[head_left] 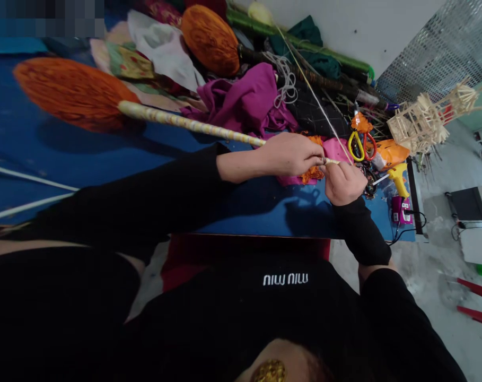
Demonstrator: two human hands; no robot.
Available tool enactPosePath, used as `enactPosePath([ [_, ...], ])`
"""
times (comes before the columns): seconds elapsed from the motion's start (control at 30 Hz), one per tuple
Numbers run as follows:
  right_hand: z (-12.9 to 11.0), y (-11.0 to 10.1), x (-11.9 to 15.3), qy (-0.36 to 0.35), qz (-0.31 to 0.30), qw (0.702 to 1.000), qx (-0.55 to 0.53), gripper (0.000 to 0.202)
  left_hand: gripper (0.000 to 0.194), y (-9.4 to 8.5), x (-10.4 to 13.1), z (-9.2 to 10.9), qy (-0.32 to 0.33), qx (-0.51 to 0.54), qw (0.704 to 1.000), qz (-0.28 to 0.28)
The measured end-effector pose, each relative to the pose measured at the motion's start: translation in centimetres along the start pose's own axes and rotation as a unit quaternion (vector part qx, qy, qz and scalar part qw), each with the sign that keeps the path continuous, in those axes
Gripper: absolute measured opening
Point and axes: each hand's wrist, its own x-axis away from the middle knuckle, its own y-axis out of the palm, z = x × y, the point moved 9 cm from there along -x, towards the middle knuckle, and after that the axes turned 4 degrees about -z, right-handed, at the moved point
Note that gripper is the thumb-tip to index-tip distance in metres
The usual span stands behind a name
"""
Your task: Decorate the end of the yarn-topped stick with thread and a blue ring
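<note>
A long stick (193, 125) wrapped in pale yellow, patterned strip runs from upper left to the middle right. At its left end sits a large orange thread-covered bulb (71, 93), held above the blue table. My left hand (286, 154) is closed round the thin part of the stick, palm down. Just to the right, my right hand (344, 181) is closed in a pinch at the stick's thin end, its fingertips meeting those of my left hand. The very tip is hidden by my fingers. Behind both hands lie orange and pink cloth scraps.
A second orange bulb (211, 40), purple cloth (241, 98) and white cloth (161, 50) lie along the back. Scissors (362, 147), a yellow glue gun (400, 179) and a bamboo-strip frame (419, 123) are at right. The blue table (241, 212) ends near my body.
</note>
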Motion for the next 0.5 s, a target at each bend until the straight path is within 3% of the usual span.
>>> enactPosePath([
  [0.33, 0.9, 1.9, 1.4, 0.089, 0.03, 0.996, -0.001, 0.041, 0.04, -2.4, 0.5, -1.3, -0.043, 0.092, 0.994, 0.047],
  [0.5, 1.7, 2.4, 1.8, 0.123, 0.03, 0.989, -0.072, 0.042, 0.038, -3.6, 0.9, -1.3, -0.032, 0.118, 0.99, 0.07],
])
